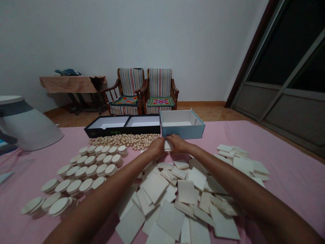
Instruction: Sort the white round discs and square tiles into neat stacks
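Both arms reach forward over a loose heap of pale square tiles (186, 191). Near the front wall of the light blue open box (182, 132), my left hand (157, 147) and my right hand (177, 143) close in from either side on a small stack of pale square tiles (168, 145). The stack rests on the pink cloth (228, 130), its sides between the fingers of both hands. Parts of the fingertips are small and dim.
Stacked round wooden discs (86, 171) stand in rows at left. Wooden beads (124, 140) lie before a black divided box (111, 126). More square tiles (243, 163) are at right. A grey-white conical object (35, 125) stands far left. Two chairs (159, 86) are behind.
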Motion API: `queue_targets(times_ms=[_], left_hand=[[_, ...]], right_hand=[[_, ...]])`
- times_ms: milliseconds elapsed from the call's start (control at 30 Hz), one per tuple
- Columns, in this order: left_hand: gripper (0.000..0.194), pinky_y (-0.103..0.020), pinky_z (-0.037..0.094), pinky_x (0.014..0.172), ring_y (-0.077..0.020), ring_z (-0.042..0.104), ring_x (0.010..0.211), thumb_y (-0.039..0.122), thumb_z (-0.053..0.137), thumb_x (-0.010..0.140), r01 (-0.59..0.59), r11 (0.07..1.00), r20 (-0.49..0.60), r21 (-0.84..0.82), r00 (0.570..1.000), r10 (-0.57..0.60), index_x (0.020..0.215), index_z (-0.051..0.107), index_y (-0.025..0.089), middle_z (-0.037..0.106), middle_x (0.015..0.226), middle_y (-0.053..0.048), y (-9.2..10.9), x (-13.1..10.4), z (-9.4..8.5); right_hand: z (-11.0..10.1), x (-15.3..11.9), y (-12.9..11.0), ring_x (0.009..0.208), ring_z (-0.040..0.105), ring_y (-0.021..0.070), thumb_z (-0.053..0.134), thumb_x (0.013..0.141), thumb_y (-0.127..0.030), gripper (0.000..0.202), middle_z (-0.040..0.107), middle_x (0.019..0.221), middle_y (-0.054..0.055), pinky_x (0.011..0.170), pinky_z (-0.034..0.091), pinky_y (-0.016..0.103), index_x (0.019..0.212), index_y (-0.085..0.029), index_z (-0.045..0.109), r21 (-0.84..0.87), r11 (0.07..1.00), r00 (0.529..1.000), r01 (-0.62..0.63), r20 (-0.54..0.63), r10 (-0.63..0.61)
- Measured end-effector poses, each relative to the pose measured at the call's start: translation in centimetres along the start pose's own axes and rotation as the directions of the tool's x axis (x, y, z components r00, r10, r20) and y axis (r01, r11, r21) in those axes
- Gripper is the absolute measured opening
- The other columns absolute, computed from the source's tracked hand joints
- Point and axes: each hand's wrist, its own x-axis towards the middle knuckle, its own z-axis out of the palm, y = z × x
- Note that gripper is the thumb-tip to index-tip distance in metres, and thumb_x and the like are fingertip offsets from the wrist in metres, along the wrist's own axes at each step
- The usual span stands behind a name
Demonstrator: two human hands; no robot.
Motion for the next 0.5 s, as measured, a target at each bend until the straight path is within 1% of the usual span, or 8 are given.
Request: queue_targets(times_ms=[100, 233, 367, 500], left_hand=[[0.056, -0.03, 0.047, 0.084, -0.0273, 0.061, 0.102, 0.029, 0.08, 0.055, -0.006, 1.0, 0.005, 0.013, 1.0, 0.006, 0.105, 0.058, 0.017, 0.065, 0.107, -0.01, 0.0, 0.1, 0.0], [0.056, -0.031, 0.046, 0.085, -0.0292, 0.059, 0.104, 0.033, 0.08, 0.054, -0.015, 1.0, 0.019, 0.027, 1.0, 0.014, 0.103, 0.06, 0.016, 0.064, 0.109, -0.013, 0.3, 0.2, -0.4], [0.05, -0.029, 0.046, 0.084, -0.028, 0.06, 0.101, 0.032, 0.081, 0.052, -0.028, 0.999, 0.057, 0.044, 0.998, 0.025, 0.096, 0.063, 0.017, 0.066, 0.102, -0.01, 0.5, 0.5, -0.9], [0.045, -0.028, 0.047, 0.08, -0.0261, 0.062, 0.094, 0.03, 0.081, 0.051, -0.058, 0.997, 0.087, 0.042, 0.995, 0.054, 0.091, 0.066, 0.019, 0.068, 0.092, -0.006, 0.5, 0.7, -1.4]], right_hand=[[-0.1, 0.1, 0.2, 0.11, 0.048, 0.0295, 0.077, 0.058, -0.025, 0.072, 0.051, 0.118, 0.018, 0.09, 0.039, 0.039, 0.123, -0.009, 0.049, -0.004, 1.0, 1.0, -0.002, 0.004, 0.002], [0.2, 0.6, 0.4, 0.11, 0.049, 0.0288, 0.079, 0.056, -0.025, 0.07, 0.054, 0.116, 0.015, 0.09, 0.039, 0.038, 0.12, -0.012, 0.052, -0.008, 1.0, 1.0, -0.007, 0.018, 0.008], [0.7, 1.0, 0.7, 0.108, 0.052, 0.028, 0.079, 0.056, -0.024, 0.066, 0.057, 0.114, 0.014, 0.088, 0.04, 0.036, 0.117, -0.014, 0.054, -0.015, 1.0, 0.999, -0.023, 0.035, 0.024], [0.6, 1.1, 0.8, 0.105, 0.055, 0.028, 0.078, 0.058, -0.025, 0.062, 0.059, 0.113, 0.015, 0.087, 0.041, 0.035, 0.115, -0.012, 0.056, -0.027, 0.999, 0.998, -0.038, 0.046, 0.039]])
